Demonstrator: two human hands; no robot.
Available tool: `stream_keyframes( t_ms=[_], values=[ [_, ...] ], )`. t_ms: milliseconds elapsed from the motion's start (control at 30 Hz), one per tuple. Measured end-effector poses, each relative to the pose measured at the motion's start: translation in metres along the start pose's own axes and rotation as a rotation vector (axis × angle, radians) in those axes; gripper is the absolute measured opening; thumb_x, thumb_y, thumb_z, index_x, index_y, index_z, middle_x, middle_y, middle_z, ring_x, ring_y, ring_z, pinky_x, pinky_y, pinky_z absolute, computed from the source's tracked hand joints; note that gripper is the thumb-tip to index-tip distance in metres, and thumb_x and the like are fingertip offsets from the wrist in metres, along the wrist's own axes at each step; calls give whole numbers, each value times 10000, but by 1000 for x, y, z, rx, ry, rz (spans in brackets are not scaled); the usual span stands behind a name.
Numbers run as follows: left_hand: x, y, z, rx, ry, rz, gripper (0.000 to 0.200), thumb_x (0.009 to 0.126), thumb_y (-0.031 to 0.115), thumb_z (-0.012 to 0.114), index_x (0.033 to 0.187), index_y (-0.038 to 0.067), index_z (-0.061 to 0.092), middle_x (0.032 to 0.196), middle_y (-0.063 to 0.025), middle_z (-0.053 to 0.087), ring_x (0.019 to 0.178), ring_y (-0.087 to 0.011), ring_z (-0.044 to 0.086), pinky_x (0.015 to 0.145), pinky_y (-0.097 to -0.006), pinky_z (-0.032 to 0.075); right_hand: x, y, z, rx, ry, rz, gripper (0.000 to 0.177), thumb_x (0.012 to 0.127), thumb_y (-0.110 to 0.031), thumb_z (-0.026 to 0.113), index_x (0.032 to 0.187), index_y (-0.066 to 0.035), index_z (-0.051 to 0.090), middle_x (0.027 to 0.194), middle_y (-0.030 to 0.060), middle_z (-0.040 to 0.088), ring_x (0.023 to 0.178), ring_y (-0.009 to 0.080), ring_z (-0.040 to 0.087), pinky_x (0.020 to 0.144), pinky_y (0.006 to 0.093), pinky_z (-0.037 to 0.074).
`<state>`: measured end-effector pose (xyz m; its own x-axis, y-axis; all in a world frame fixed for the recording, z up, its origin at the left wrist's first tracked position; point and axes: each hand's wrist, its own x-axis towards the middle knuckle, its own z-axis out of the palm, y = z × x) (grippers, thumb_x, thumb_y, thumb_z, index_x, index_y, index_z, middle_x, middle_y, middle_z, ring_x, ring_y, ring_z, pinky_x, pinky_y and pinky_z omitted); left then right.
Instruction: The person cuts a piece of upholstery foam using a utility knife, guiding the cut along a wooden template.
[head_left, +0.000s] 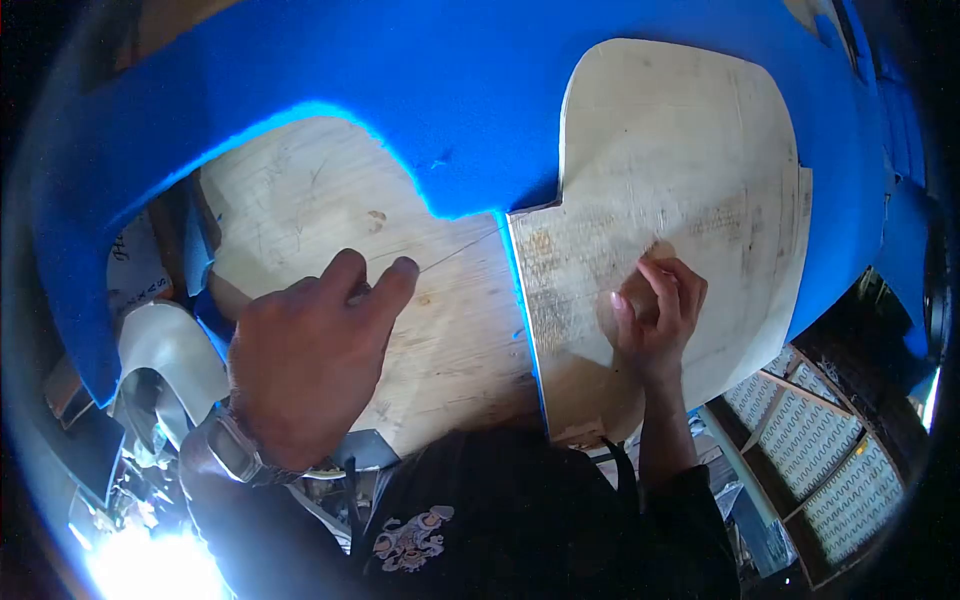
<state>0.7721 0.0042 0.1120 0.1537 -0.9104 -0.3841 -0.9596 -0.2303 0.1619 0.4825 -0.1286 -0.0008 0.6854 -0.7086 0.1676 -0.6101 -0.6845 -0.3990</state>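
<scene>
My left hand (320, 345), wearing a wristwatch (235, 448), is closed with thumb and index finger pinched on one end of a thin dark wire or narrow blade (460, 249). Its other end reaches the cut edge of a blue foam sheet (470, 110), by the inner corner of a pale wooden template (690, 170). The template lies on the foam, and a thin blue rim shows along its left side. My right hand (660, 310) rests over the template with bent fingers, thumb and index apart, nothing visible in it.
Bare plywood (320, 210) shows where foam is cut away at left. A curved pale offcut (170, 350) hangs at the lower left beside a bright light. At the lower right stands a wooden frame with wire springs (800, 430).
</scene>
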Motion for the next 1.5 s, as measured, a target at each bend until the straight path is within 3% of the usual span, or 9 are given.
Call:
stream_keyframes(
  t_ms=[267,567,700,800,1000,1233,1367,1433,1500],
  values=[
    [6,-6,-6,104,-13,121,302,746,117,586,1048,119,588,830,-49,550,591,-186,592,482,-319,471,0,-2,-1,-20,-20,0,385,732,-184,707,1080,-53,606,1076,149,536,982,307,487,847,413,420],
    [-57,-27,-21,107,-119,-221,261,795,66,584,1054,80,600,881,-114,602,772,-288,632,667,-395,515,0,-1,2,0,28,-6,385,747,-251,714,1070,-74,600,1056,131,556,971,302,502,837,426,413],
    [-98,-31,-2,-356,419,-74,181,850,2,579,1030,25,590,789,-104,616,579,-187,573,548,-301,467,1,1,3,-34,82,-85,373,755,-287,714,1049,-87,601,1041,123,563,954,297,519,834,438,405],
    [-110,12,41,-1111,402,-273,141,917,47,525,1043,-3,561,779,-65,587,633,-106,543,556,-249,445,-1,-1,-1,7,117,-82,366,768,-312,695,1042,-88,602,1067,107,567,996,298,508,857,440,393],
    [-53,111,105,-1992,563,-25,223,970,167,464,1130,15,496,863,-50,546,623,-111,523,574,-234,441,-9,3,1,38,132,-31,355,819,-365,636,1052,-99,612,1097,99,574,1064,300,483,896,425,386],
    [-21,205,117,-2064,787,-64,237,937,155,545,1095,-12,605,817,-9,594,696,-82,520,636,-235,435,-16,15,-19,663,24,-82,374,859,-378,599,1061,-63,614,1107,136,584,947,306,563,815,416,444],
    [-10,270,129,-1775,1025,-111,198,905,141,599,1010,-23,638,920,-23,652,830,-76,576,743,-225,460,-74,16,-50,1252,-239,-241,569,812,-114,665,1318,-53,414,1146,175,545,945,228,578,714,302,479],
    [-11,317,117,-1784,848,-442,209,897,102,574,1059,-28,604,947,-59,641,855,-113,593,695,-249,501,-102,46,-68,1080,-345,-191,732,740,42,644,1380,-64,306,1293,195,429,1044,257,576,788,336,519],
    [27,343,166,-1660,923,-116,171,872,62,601,1018,-25,621,932,-90,647,852,-138,622,665,-284,527,-108,78,-95,789,-135,-283,705,742,48,642,1352,-48,301,1257,184,473,1005,244,600,722,301,535]
  ],
)
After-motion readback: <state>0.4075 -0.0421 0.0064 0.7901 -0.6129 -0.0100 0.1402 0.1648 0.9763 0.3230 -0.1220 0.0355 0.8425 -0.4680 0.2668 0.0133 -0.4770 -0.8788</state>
